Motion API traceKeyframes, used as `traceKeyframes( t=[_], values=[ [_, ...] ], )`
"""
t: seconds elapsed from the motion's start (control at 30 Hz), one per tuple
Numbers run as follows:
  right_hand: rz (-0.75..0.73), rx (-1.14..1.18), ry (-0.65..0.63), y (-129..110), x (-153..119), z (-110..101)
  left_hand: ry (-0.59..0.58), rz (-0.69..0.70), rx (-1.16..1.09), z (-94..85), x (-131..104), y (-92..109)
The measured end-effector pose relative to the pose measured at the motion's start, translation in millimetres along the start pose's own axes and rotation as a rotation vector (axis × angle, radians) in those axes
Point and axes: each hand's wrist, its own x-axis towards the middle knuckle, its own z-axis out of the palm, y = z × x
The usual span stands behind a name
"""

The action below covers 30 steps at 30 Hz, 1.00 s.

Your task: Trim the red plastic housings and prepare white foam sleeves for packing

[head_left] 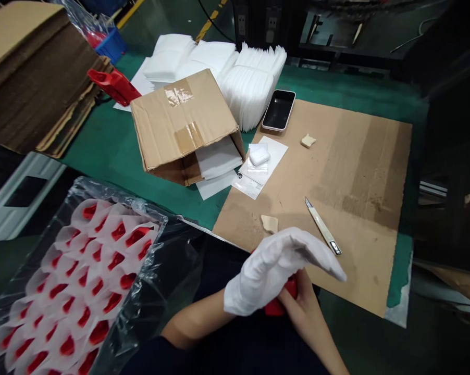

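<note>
My left hand [274, 271], in a white glove, reaches across in front of my body with its fingers stretched out to the right. Beneath it my bare right hand [306, 299] closes around a red plastic part [274, 307]. Most of that part is hidden behind the glove and my fingers. Just ahead of my hands, on a cardboard sheet [360, 172], lie a utility knife [321, 225] with its blade out and a small beige scrap [270, 224]. A second beige scrap [308, 140] is farther back.
An open carton [186, 120] lies on its side on the green table, with stacked white foam sleeves [252, 83] behind it. Nearby are a phone [279, 110], a white case [259, 154] and another red part [113, 86]. A plastic-lined box [157, 234] at left holds several sleeved red parts.
</note>
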Motion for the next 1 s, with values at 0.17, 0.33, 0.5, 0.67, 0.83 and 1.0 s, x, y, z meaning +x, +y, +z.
traceKeyframes(
  t=[0.17,0.33,0.5,0.67,0.83,1.0],
  values=[
    [-0.04,-0.017,-0.077,1.8,1.8,1.1,0.048,0.028,-0.002,-12.5,4.1,-3.3],
    [-0.041,-0.14,-0.095,5.6,3.8,4.0,0.116,0.032,-0.017,-14.2,-1.4,4.3],
    [-0.043,-0.148,-0.082,11.1,3.7,3.3,0.126,0.076,0.029,-20.8,-2.5,6.3],
    [0.012,0.025,-0.167,-0.6,-0.4,-2.2,0.133,0.224,0.108,-40.5,1.0,18.4],
    [0.081,0.109,-0.134,-12.3,0.4,1.2,0.212,0.374,0.142,-42.4,-0.5,38.0],
    [0.01,-0.001,-0.075,-3.6,4.6,6.1,0.024,0.161,0.19,-11.7,-11.6,36.8]
  ],
)
